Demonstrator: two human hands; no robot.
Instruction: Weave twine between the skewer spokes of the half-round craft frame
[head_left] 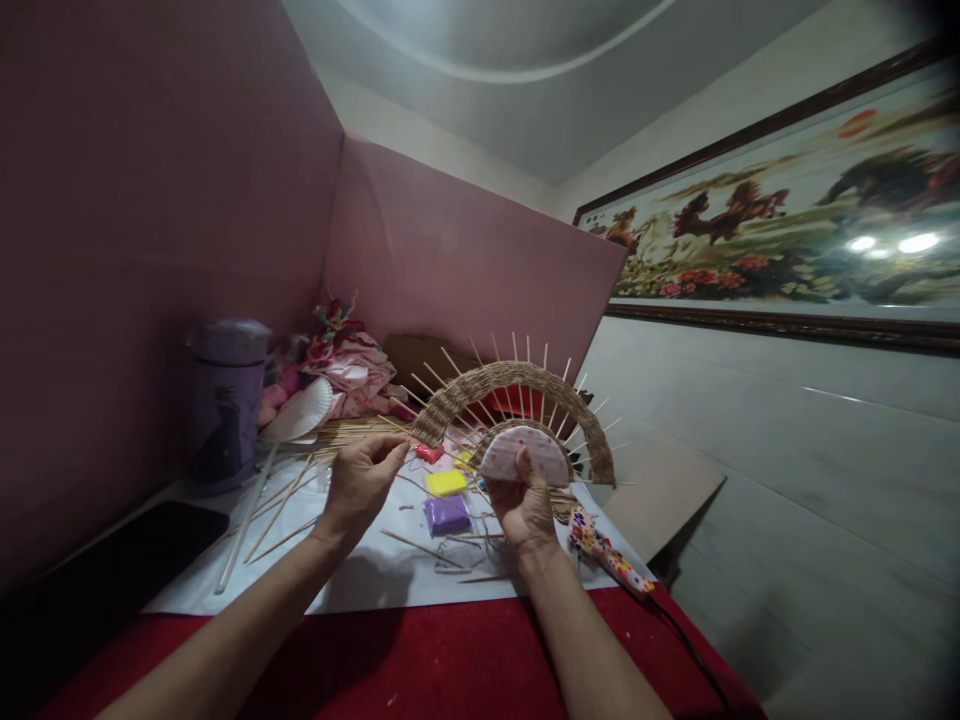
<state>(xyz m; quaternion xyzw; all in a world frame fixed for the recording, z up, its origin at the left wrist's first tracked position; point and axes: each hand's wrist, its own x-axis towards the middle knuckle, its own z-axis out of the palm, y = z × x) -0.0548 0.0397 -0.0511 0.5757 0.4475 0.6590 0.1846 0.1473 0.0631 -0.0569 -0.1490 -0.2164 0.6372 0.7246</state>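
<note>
My right hand (527, 515) grips a half-round woven fan (501, 376) by its base, thumb in front on the white fabric half-disc (517, 455) with pinkish dots. Thin wooden sticks radiate from the base through a brown woven arc, and their tips stick out past it. At the arc's left end, my left hand (362, 490) has thumb and forefinger pinched together. What lies in that pinch is too small to make out. Below the fan are a yellow packet (447, 484) and a purple packet (448, 515), with a red one (429, 453) behind.
Loose sticks (281, 508) and a clear rod (246, 520) lie on the white sheet (352, 585) at left. A flower-patterned glue gun (607, 555) with a black cord lies right. Behind stand a purple tumbler (225, 410) and pink cloth (356, 370). A dark flat object (165, 530) is near left.
</note>
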